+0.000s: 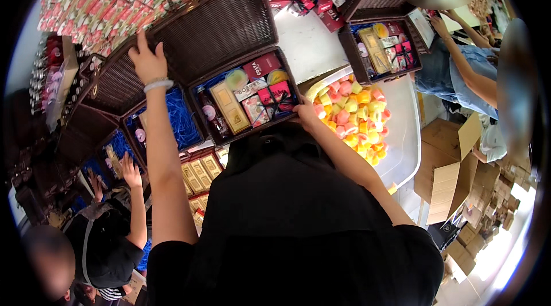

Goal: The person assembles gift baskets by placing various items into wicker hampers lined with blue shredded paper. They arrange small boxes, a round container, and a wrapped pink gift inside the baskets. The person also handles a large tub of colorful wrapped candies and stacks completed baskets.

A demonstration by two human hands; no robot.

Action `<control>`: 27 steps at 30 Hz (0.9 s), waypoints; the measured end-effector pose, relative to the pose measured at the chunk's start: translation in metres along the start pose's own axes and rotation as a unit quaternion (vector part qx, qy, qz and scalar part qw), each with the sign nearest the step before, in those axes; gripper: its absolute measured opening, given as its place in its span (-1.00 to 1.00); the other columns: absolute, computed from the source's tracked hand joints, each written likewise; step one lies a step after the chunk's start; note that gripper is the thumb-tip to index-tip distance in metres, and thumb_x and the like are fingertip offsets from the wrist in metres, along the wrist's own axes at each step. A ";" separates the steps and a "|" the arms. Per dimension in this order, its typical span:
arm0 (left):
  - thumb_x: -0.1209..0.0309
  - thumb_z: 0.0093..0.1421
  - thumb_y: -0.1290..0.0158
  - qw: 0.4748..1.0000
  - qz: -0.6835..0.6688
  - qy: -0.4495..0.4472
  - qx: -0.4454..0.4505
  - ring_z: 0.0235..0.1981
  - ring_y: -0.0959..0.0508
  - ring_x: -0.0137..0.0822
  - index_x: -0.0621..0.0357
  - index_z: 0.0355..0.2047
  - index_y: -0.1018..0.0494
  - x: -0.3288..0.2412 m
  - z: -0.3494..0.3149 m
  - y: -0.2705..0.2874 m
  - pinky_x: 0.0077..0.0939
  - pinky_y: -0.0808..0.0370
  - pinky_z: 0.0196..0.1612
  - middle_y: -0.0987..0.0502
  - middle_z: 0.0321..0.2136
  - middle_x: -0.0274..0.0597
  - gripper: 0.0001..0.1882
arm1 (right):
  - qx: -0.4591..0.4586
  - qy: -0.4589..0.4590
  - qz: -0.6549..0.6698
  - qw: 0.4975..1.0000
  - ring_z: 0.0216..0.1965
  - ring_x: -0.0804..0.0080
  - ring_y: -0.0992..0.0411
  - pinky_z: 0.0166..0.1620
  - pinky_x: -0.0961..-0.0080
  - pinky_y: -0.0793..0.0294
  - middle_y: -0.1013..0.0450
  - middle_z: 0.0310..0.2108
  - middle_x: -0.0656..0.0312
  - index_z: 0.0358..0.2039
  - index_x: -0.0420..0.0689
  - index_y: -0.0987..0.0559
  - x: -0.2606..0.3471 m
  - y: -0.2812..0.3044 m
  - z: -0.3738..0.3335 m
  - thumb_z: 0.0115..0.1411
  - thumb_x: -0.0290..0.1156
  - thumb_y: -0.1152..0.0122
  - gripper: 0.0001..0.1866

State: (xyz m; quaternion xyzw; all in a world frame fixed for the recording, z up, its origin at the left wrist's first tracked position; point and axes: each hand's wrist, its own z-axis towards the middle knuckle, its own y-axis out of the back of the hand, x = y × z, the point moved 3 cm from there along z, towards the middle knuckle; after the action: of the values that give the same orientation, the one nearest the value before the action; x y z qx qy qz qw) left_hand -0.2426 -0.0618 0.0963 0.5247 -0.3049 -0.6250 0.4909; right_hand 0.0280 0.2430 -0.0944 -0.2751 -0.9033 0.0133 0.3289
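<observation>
An open dark brown wicker hamper (224,39) stands in front of me with its lid raised. On blue shredded paper inside lie a gold box (229,106), a dark red box (262,65), a pink box with a black ribbon (276,97), small round tubs and a dark bottle. My right hand (308,115) grips this hamper's front right edge, fingers partly hidden. My left hand (150,64), with a pale bracelet at its wrist, is raised at the lid of the hamper to the left (117,79); its fingers are apart and hold nothing.
A tub (418,157) of pink, yellow and orange cups (353,111) stands at right. Beyond it is another filled hamper (383,48). Gold boxes (201,173) sit below the left hamper. Co-workers stand at both sides; an open cardboard carton (439,168) is at right.
</observation>
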 end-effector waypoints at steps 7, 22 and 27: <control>0.19 0.15 -0.04 0.964 0.163 0.096 0.188 -0.39 -0.53 -0.04 -0.35 0.26 0.00 -0.030 0.015 0.022 -0.21 -0.46 -0.39 -0.47 -0.23 0.06 -0.31 | -0.012 -0.027 0.013 0.999 -0.20 0.09 -0.42 -0.20 -0.03 -0.52 -0.38 -0.17 0.06 0.09 -0.14 -0.27 0.015 0.003 -0.006 -0.10 -0.73 0.20 -0.36; 0.21 0.12 0.01 0.941 0.284 -0.126 0.136 -0.34 -0.56 0.04 0.13 -0.40 -0.50 -0.052 0.024 0.033 -0.10 -0.50 -0.32 -0.55 -0.42 0.07 -0.75 | -0.073 -0.006 -0.019 0.997 -0.37 0.08 -0.47 -0.47 0.17 -0.59 -0.41 -0.22 -0.04 0.09 -0.17 -0.33 -0.014 0.032 0.026 -0.11 -0.69 0.08 -0.37; 0.11 0.13 0.00 0.935 0.300 -0.157 0.104 -0.49 -0.57 0.04 0.19 -0.50 -0.45 -0.077 0.000 0.047 -0.13 -0.51 -0.45 -0.54 -0.55 0.06 -0.65 | -0.104 0.058 0.011 0.993 -0.40 0.12 -0.48 -0.51 0.21 -0.58 -0.44 -0.36 0.05 -0.06 -0.26 -0.42 0.036 0.049 -0.014 -0.14 -0.74 0.11 -0.47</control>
State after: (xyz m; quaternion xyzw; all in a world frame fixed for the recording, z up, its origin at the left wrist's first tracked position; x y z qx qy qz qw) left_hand -0.2307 -0.0054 0.1663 0.3521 -0.5847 -0.4881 0.5440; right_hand 0.0373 0.3008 -0.0723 -0.3185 -0.8759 -0.0933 0.3503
